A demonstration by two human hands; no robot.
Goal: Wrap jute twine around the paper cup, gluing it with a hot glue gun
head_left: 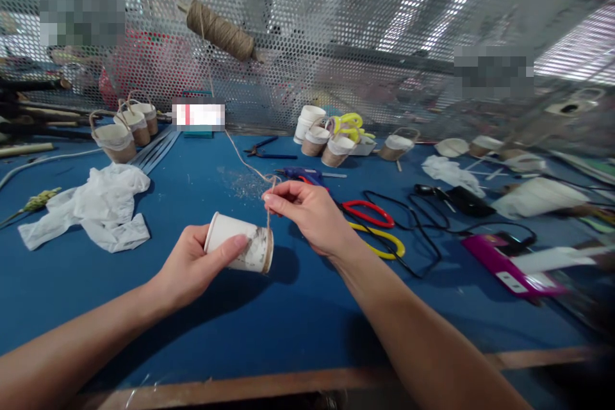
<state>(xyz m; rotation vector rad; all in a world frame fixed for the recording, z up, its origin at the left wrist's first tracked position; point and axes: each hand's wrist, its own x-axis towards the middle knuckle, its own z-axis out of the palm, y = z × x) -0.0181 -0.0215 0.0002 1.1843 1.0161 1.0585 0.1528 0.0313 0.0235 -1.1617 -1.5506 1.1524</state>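
Observation:
My left hand [195,266] grips a white paper cup [237,250] lying sideways above the blue table, its base end ringed with a few turns of jute twine. My right hand [307,211] pinches the twine strand [240,157] just above the cup's base. The strand runs up and back to a spool of jute twine [221,31] hanging on the perforated metal screen. A patch of glue or dust smears the cup near the twine.
Red-handled scissors [368,213] and yellow-handled scissors [384,243] lie right of my right hand, with a blue glue gun [300,174] and black cords. Twine-wrapped cup baskets [115,141] stand back left and back centre. Crumpled white plastic [96,205] lies left. A pink box [504,262] lies right.

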